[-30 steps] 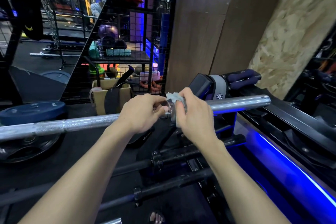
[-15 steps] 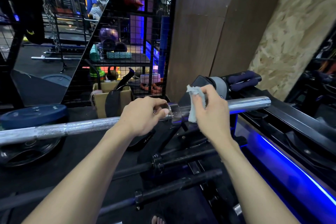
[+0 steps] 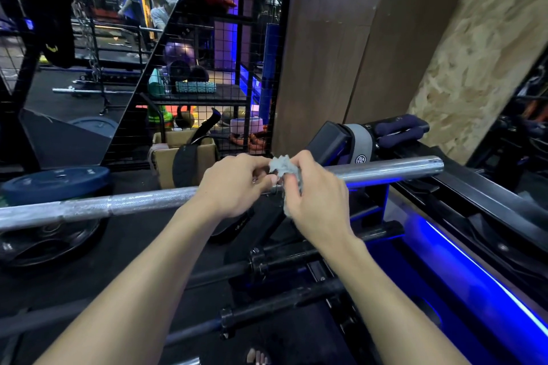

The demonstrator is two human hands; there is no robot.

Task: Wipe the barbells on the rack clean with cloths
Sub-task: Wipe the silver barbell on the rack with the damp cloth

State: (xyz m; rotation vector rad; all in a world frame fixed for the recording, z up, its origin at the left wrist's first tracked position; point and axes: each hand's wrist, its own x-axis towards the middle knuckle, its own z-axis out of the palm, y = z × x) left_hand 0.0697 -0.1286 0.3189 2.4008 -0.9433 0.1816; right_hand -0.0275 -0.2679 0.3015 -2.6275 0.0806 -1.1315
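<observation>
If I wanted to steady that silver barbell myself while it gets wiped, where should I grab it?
Probably the rough knurled stretch of the barbell, just left of the left hand, coming from above with fingers wrapped over the top. The bar lies about level and open on that side, and the knurling is made for grip. The smooth sleeve to the right looks more slippery, and the cloth is working near it.

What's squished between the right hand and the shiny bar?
A crumpled grey cloth, gripped by the right hand against the silver barbell, in the head view.
</observation>
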